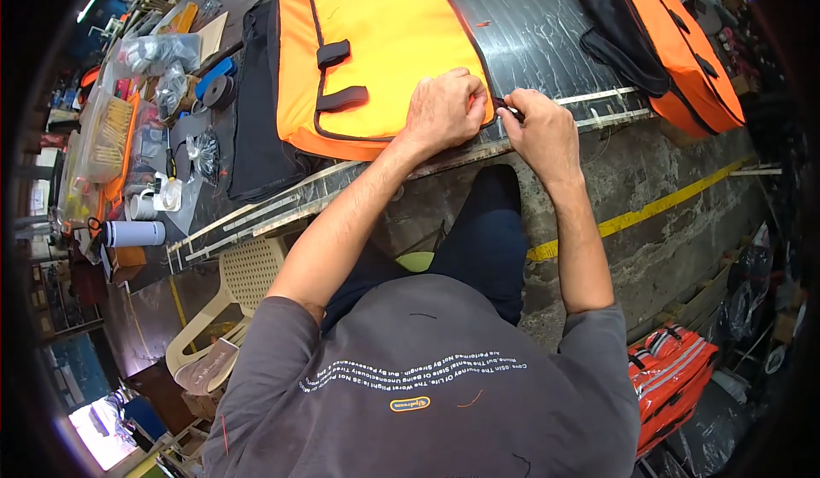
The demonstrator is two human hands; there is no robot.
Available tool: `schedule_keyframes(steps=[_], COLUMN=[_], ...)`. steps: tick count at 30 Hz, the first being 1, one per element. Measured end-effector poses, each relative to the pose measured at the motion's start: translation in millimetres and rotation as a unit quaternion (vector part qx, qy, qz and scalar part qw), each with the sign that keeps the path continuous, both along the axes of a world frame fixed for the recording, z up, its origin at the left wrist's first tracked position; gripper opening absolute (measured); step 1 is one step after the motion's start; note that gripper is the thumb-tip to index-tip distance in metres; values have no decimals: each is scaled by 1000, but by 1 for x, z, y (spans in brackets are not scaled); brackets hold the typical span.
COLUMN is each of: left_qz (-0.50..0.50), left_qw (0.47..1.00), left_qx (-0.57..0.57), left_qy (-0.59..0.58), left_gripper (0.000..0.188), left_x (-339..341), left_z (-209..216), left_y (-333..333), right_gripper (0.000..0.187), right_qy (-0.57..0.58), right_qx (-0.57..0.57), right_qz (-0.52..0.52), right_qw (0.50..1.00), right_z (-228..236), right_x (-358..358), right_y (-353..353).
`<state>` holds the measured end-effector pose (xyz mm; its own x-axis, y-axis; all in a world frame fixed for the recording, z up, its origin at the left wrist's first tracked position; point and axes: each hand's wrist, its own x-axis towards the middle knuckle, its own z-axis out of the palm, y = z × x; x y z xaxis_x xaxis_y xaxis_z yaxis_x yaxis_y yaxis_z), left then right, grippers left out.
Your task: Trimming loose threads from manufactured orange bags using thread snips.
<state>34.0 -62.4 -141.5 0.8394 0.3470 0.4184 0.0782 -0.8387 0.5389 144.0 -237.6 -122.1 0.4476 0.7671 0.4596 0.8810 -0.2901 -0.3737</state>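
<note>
A bright orange padded bag [397,42] with black piping and two short black straps lies on the worktable. Over its near right corner, my left hand [446,112] is closed with fingertips pinching the bag's edge. Just to the right, my right hand [545,132] grips a small dark tool [511,109], its tip pointing at that edge close to the left fingertips. Most of the tool is hidden in the fist, so its kind does not show. Black fabric [256,128] lies under and left of the bag.
Another orange and black bag [683,51] hangs over the table's right end. At left are clear plastic bins [111,140], black tape rolls [219,92] and a white cylinder [135,234]. A beige plastic chair [248,269] stands below the table; orange-red bags [670,375] sit lower right.
</note>
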Motion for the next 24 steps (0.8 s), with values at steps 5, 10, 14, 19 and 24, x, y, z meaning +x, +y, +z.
schedule_keyframes(steps=[5,10,14,19,24], left_qz=[-4,-6,-14,69,39], left_qw=[1000,1000,997,985,999], left_qx=[-18,-27,-72,-128,-25], left_qy=[6,11,19,-90,2], left_gripper=[15,15,14,19,23], left_x=[3,4,4,16,31], left_z=[1,1,1,-5,-3], left_y=[2,2,2,25,34], right_gripper=[15,15,18,18,19], right_qy=[-15,-41,-49,-35,-44], right_qx=[-43,-74,-82,-51,-7], right_qz=[16,28,16,9,-5], right_qw=[999,996,995,998,999], right_z=[15,17,11,16,15], right_x=[5,9,9,8,19], right_y=[6,14,12,7,12])
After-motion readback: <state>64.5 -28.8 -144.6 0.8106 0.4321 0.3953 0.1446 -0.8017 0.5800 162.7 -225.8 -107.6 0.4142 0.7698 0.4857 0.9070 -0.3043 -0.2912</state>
